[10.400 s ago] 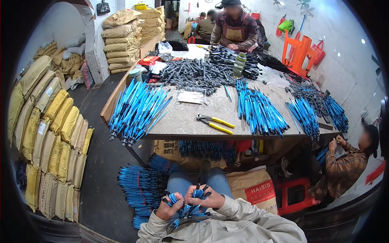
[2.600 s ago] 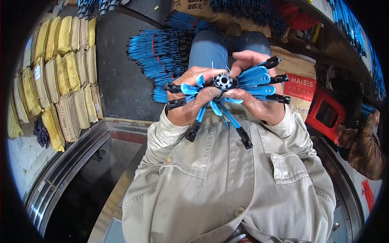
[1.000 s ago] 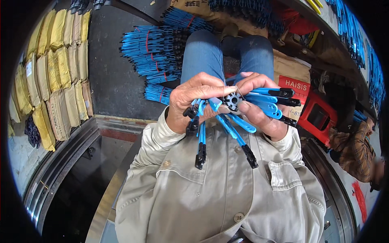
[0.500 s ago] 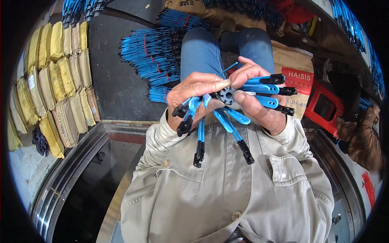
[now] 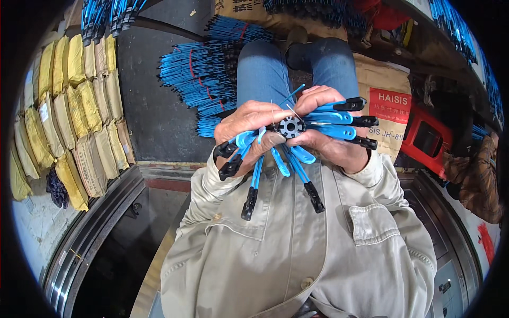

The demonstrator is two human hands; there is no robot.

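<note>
Between my hands, in front of my chest, is a round notched hub [image 5: 291, 127], grey-black with a hole in its middle. Several blue arms with black ends [image 5: 313, 196] fan out from it to both sides and downward. My left hand [image 5: 246, 124] pinches the hub's left side with thumb and fingers. From the right, my right hand [image 5: 331, 148] grips it, thumb against the rim, with blue arms lying across the fingers. A thin wire [image 5: 292, 109] and a slim blue rod [image 5: 293, 94] stick up above the hub. My fingertips behind the hub are hidden.
Bundles of blue rods [image 5: 193, 74] with red ties lie on the dark surface beyond my left knee. Yellow and tan packages [image 5: 79, 114] are stacked at far left. A brown paper sack [image 5: 386, 80] and a red plastic frame [image 5: 437, 159] are at right. More blue pieces [image 5: 101, 18] hang upper left.
The hub has shifted slightly left and turned so its notched face shows more fully. The blue arms have swung a little left with it. Both hands keep their grip.
</note>
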